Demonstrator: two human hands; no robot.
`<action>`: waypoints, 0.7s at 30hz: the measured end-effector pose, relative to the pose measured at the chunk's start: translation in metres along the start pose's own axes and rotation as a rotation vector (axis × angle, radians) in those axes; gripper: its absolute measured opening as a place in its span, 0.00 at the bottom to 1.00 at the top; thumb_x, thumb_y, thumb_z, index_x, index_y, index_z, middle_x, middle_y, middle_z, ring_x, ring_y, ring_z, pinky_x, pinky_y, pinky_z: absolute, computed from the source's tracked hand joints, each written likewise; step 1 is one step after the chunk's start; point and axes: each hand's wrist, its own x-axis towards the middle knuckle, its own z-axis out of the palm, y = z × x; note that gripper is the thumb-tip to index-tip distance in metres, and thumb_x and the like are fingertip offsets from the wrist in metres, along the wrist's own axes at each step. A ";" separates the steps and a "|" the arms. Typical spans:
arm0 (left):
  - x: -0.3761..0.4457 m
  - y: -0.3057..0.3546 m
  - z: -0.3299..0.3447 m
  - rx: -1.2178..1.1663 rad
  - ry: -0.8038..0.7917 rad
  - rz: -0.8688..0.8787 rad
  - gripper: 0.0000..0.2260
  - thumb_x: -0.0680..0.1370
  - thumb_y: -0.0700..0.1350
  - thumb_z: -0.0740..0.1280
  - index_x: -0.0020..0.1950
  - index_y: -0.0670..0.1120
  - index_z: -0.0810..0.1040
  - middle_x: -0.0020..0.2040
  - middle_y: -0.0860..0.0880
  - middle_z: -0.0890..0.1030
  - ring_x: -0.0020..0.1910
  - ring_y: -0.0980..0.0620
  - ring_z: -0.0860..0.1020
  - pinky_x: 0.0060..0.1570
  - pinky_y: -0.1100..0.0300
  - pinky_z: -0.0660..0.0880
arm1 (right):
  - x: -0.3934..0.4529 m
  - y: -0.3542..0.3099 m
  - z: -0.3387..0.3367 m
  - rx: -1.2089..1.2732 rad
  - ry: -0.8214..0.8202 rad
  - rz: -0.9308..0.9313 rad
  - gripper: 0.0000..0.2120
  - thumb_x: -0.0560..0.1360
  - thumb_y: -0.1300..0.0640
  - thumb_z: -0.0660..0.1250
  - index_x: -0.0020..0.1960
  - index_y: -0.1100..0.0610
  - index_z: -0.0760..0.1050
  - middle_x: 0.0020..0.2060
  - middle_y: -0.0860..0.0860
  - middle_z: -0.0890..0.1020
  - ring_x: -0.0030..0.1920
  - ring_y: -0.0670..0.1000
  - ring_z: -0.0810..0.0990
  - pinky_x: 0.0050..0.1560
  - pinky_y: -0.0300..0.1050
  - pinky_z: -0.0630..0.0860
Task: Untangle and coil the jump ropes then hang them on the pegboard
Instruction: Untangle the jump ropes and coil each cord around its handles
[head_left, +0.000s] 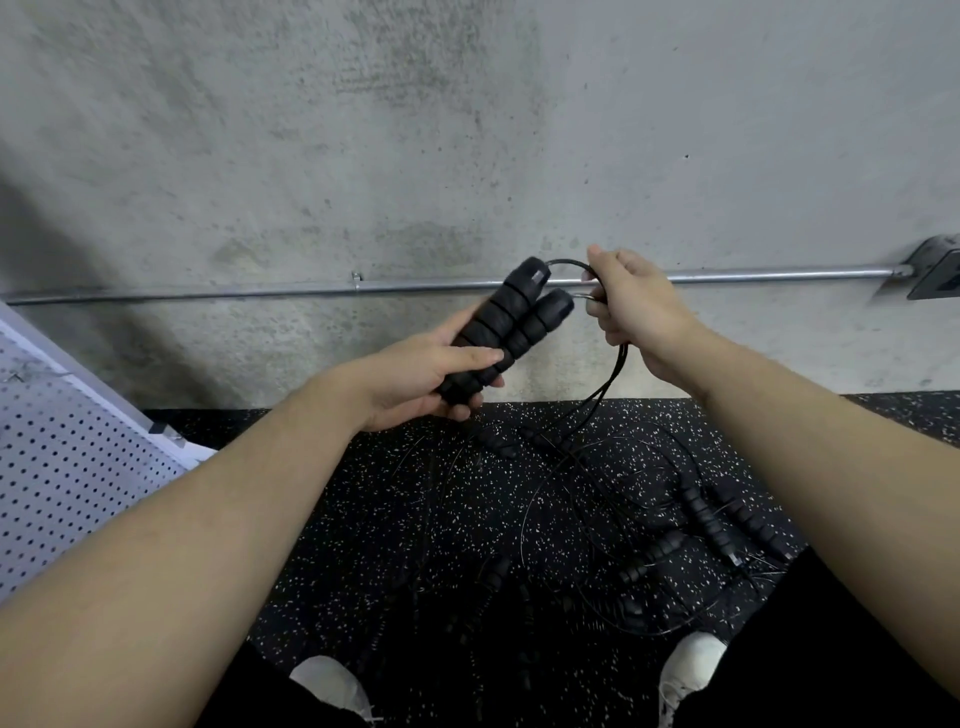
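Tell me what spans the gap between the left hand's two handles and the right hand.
In the head view, a thin black cable arcs from the handles to the right hand; the wall pipe runs behind.

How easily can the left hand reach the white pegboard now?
Probably not freely: the left hand grips both rope handles, whose cord runs to the floor tangle. The pegboard lies unobstructed to its left.

Two handles in one hand, cord in the other

The left hand (415, 376) grips both black handles (511, 325) side by side; the right hand (636, 306) pinches the thin cord (569, 263) looping from them. More tangled ropes (701, 519) lie on the speckled floor (374, 519), pegboard (67, 457) at left.
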 end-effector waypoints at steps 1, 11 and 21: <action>0.001 0.000 0.001 -0.018 0.029 0.024 0.28 0.82 0.42 0.67 0.76 0.68 0.65 0.52 0.41 0.80 0.40 0.50 0.77 0.40 0.57 0.74 | 0.000 0.000 0.001 0.006 -0.007 0.007 0.14 0.84 0.45 0.57 0.45 0.53 0.71 0.26 0.45 0.69 0.24 0.45 0.63 0.24 0.38 0.59; 0.018 -0.002 0.009 -0.279 0.355 0.205 0.26 0.83 0.41 0.67 0.72 0.69 0.69 0.50 0.42 0.79 0.37 0.51 0.74 0.36 0.58 0.72 | -0.003 0.004 0.014 -0.146 -0.156 -0.052 0.14 0.85 0.52 0.52 0.52 0.54 0.75 0.26 0.46 0.71 0.24 0.45 0.66 0.34 0.45 0.69; 0.037 0.004 0.019 -0.623 0.600 0.124 0.11 0.81 0.49 0.70 0.61 0.49 0.75 0.42 0.45 0.75 0.32 0.52 0.71 0.28 0.62 0.68 | -0.033 -0.005 0.039 -0.500 -0.401 -0.290 0.13 0.86 0.53 0.54 0.49 0.53 0.76 0.31 0.50 0.73 0.27 0.44 0.68 0.30 0.39 0.67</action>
